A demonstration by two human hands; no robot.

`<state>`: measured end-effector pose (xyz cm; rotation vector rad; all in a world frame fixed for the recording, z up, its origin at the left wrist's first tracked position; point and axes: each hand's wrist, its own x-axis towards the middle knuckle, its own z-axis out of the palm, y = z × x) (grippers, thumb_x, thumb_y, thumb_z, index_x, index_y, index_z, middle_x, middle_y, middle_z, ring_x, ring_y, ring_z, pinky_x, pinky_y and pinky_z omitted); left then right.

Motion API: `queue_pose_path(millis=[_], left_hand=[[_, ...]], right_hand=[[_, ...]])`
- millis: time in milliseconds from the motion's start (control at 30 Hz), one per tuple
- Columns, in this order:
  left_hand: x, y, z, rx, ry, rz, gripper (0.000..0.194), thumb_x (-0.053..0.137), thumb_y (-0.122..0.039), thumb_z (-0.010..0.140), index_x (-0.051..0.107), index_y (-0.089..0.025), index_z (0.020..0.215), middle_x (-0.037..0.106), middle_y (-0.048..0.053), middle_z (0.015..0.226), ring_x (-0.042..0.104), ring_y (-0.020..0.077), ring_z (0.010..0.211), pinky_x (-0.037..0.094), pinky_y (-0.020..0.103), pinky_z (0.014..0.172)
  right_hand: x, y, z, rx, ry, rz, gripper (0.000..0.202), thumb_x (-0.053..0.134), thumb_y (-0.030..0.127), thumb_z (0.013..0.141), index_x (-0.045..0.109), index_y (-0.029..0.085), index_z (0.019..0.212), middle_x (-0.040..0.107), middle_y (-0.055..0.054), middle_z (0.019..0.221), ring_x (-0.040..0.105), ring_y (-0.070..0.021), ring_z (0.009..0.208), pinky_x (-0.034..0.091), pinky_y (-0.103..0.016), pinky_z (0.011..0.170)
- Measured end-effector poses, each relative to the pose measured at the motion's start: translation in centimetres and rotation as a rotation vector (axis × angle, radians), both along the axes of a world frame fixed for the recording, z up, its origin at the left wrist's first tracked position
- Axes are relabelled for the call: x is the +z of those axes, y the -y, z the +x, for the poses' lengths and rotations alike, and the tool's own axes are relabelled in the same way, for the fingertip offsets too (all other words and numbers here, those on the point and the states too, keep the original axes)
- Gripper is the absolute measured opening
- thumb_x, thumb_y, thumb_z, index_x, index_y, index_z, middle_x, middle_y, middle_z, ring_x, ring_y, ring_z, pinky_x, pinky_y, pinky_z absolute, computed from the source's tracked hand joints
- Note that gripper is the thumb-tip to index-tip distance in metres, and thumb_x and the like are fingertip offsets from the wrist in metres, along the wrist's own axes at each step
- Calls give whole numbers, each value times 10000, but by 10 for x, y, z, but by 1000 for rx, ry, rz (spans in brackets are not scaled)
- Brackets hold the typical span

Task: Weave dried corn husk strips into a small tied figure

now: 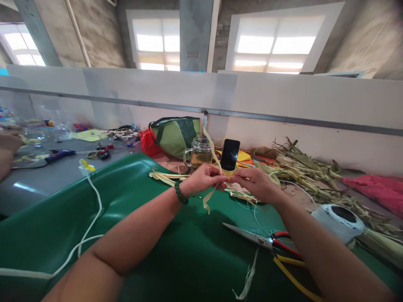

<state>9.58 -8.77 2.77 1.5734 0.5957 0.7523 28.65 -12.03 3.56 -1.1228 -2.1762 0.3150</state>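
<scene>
A pale strip of dried corn husk (pixel 211 142) is pinched at its middle between my two hands, over the green mat (pixel 189 256). One end rises above the fingers and the other curls below them. My left hand (pixel 204 179), with a dark green bead bracelet at the wrist, closes its thumb and fingers on the strip. From the other side, my right hand (pixel 255 183) meets it, fingertips pressed together at the husk. More cut husk strips (pixel 166 176) lie behind the hands. Scissors (pixel 252 238) with red handles rest on the mat below my right hand.
A glass mug (pixel 201 156) of liquid and an upright phone (pixel 230 154) stand just behind my hands. Dried husks (pixel 305 167) are heaped at right, near a thread spool (pixel 338 222). A green bag (pixel 179 134) sits behind. At far left is another person's hand (pixel 8 144).
</scene>
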Motion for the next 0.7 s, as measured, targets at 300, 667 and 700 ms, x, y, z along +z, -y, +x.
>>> queue_pose_path(millis=[300, 667, 700], left_hand=[[8, -2, -11, -79, -65, -19, 418, 778, -469, 570, 652, -91, 696, 651, 27, 589, 578, 93, 535, 434, 225, 569], [-7, -12, 0, 69, 80, -155, 526, 724, -595, 570, 626, -99, 714, 682, 65, 638, 648, 146, 611, 456, 262, 639], [-7, -12, 0, 65, 87, -153, 534, 717, -608, 566, 619, -101, 703, 683, 63, 640, 648, 145, 614, 455, 260, 643]], right_hand=[[5, -19, 45, 4, -183, -255, 442, 584, 588, 718, 651, 165, 608, 426, 42, 430, 352, -77, 410, 270, -221, 407], [4, -8, 19, -332, -209, 272, 373, 529, 487, 804, 644, 192, 608, 637, -38, 624, 549, -157, 589, 389, -274, 553], [2, -2, 11, -303, -126, 226, 375, 531, 486, 808, 652, 194, 607, 628, -29, 589, 534, -147, 550, 373, -269, 529]])
